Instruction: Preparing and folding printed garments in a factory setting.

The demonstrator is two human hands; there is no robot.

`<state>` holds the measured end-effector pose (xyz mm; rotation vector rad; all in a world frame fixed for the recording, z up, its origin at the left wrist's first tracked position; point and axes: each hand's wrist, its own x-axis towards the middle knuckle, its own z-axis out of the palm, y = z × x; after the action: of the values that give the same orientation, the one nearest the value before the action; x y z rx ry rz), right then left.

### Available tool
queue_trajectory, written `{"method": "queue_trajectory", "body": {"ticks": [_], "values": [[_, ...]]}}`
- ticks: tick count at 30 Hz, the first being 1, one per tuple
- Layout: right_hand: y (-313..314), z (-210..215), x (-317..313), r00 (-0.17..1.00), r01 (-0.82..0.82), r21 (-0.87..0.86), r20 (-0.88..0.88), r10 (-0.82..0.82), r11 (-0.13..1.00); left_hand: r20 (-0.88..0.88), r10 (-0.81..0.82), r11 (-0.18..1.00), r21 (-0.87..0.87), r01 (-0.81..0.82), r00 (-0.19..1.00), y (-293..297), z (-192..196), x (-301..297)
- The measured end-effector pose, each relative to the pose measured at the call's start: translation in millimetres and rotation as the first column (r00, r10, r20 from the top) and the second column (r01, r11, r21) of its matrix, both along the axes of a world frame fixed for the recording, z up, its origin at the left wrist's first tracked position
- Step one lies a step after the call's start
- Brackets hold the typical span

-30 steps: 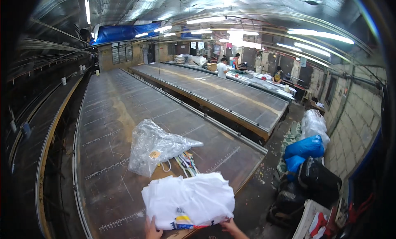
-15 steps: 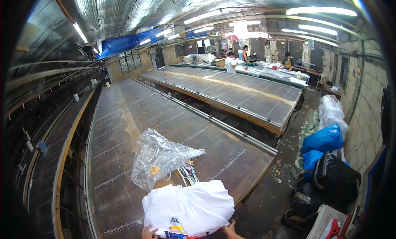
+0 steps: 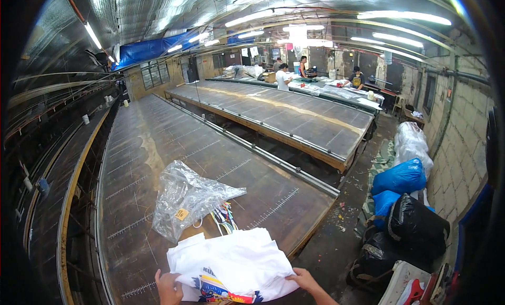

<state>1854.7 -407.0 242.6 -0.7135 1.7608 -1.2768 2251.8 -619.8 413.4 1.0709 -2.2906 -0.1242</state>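
Observation:
A bundle of white printed cloth [image 3: 226, 257] lies at the near end of the long dark table, with a blue, yellow and red print on its near part. My left hand [image 3: 168, 286] grips its left edge, the fingers curled on the fabric. At the opposite edge my right hand [image 3: 304, 278] pinches the cloth between thumb and fingers. Just beyond lies a crumpled clear plastic bag [image 3: 184, 192] with a small orange label. Several coloured cords [image 3: 224, 218] stick out between the bag and the cloth.
The long table [image 3: 158, 147] has a metal rail on its right side. A second long table [image 3: 273, 110] stands beyond it. Blue bags [image 3: 400, 176] and black bags [image 3: 418, 226] line the right wall. Several people work at a far table [image 3: 326, 89].
The near edge of the cloth has come up, showing more of the coloured print. Both hands have risen further into view with it. The whole view has shifted slightly.

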Motion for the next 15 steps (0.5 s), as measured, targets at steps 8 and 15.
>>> {"method": "queue_trajectory", "body": {"ticks": [8, 15], "values": [[-0.8, 187.7, -54.5, 0.94, 0.175, -0.522, 0.339, 0.015, 0.835, -0.167, -0.008, 0.995, 0.093, 0.024, 0.986, -1.9, 116.7, 13.2], [-121.2, 153.5, -70.1, 0.831, 0.29, -0.464, 0.555, 0.019, 0.837, -0.228, 0.109, 0.986, 0.149, -0.076, 0.968, -85.1, 42.8, 5.5]]}}
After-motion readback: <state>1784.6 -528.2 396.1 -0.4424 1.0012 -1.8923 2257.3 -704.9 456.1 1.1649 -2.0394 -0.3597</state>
